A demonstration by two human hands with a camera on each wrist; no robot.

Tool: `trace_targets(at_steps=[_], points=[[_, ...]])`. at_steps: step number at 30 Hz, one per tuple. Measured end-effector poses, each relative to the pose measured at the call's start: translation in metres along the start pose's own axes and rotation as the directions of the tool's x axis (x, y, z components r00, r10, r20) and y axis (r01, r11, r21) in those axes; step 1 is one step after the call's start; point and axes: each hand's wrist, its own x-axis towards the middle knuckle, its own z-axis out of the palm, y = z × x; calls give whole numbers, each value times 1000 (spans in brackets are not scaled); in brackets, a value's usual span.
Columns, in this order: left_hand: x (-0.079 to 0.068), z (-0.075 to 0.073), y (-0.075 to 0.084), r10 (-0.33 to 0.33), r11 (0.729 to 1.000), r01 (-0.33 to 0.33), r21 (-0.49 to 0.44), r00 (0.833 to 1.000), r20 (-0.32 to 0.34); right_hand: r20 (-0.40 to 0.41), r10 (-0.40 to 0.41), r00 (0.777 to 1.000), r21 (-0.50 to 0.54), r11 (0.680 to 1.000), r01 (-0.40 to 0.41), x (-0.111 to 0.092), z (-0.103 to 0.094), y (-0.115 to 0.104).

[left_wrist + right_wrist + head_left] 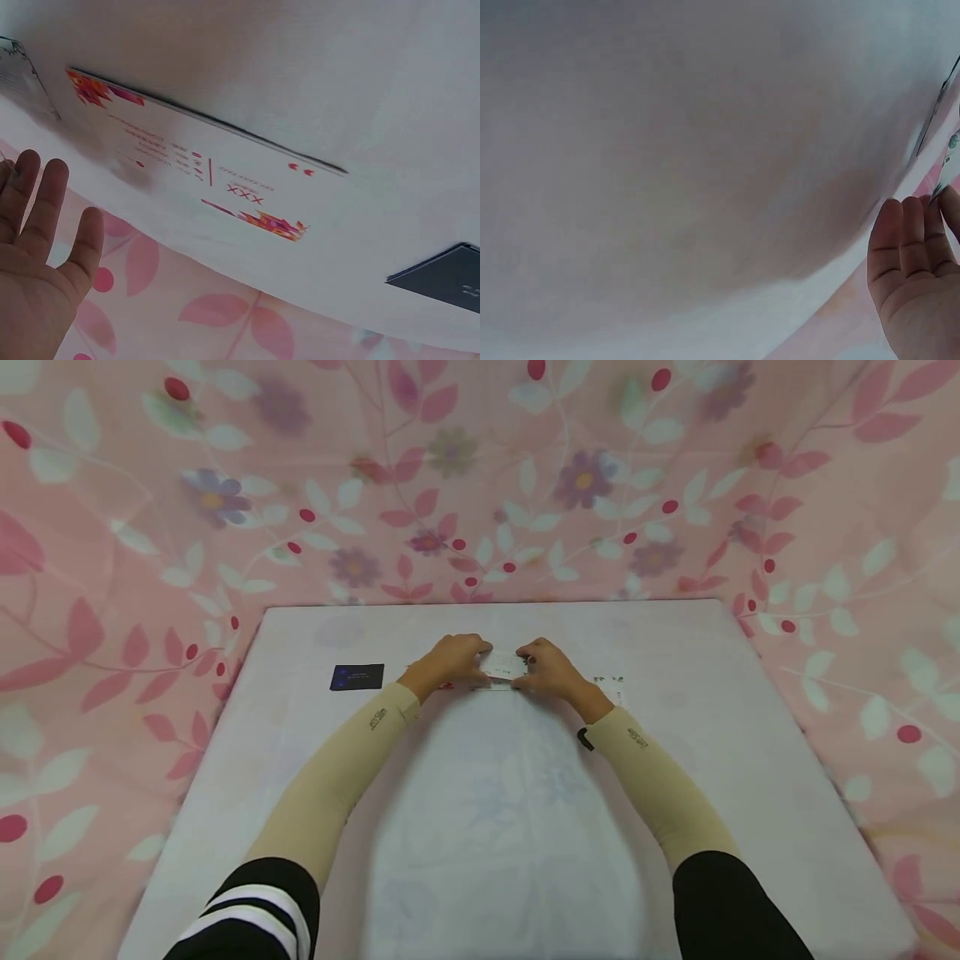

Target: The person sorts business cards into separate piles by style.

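Both hands hold a white business card (502, 665) over the far half of the table. My left hand (457, 657) grips its left edge, and my right hand (553, 668) pinches the right edge. In the right wrist view, green leaf print shows on the card (951, 161) between thumb and fingers of the right hand (919, 277). The left wrist view cuts off most of what the left hand (37, 255) grips. Another pale card (491, 687) lies flat below the held one, mostly hidden. Beside the left hand lies a white business card with red and orange print (187, 157).
A dark business card (357, 677) lies to the left of the left hand. A white card with green print (609, 685) is partly covered by the right wrist. The white-covered table (465, 827) meets a pink floral cloth (480, 527) at its back edge.
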Motion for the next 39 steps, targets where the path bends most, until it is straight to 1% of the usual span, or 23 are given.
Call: trace_targets(at_steps=[7, 16, 23, 27, 32, 39], points=[[-4, 3, -5, 8, 997, -9, 76, 1000, 5, 24, -13, 1000, 0, 1000, 13, 7, 6, -1], [-6, 12, -2, 44, 994, -47, 96, 998, 33, 52, -32, 998, -30, 999, 34, 5, 10, -3], [-7, 10, 1, 33, 993, -39, 116, 998, 50, 58, -55, 997, -27, 998, 57, 5, 10, -4], [-7, 8, 1, 24, 993, -31, 116, 998, 55, 43, -69, 997, -26, 997, 70, 5, 9, -4], [-7, 7, 4, 18, 996, -23, 88, 998, 52, 50, -40, 998, 1, 999, 40, 4, 8, -4], [-8, 4, 8, 0, 999, -2, 46, 998, 63, 58, -14, 998, 9, 1000, 14, 3, 11, -2]])
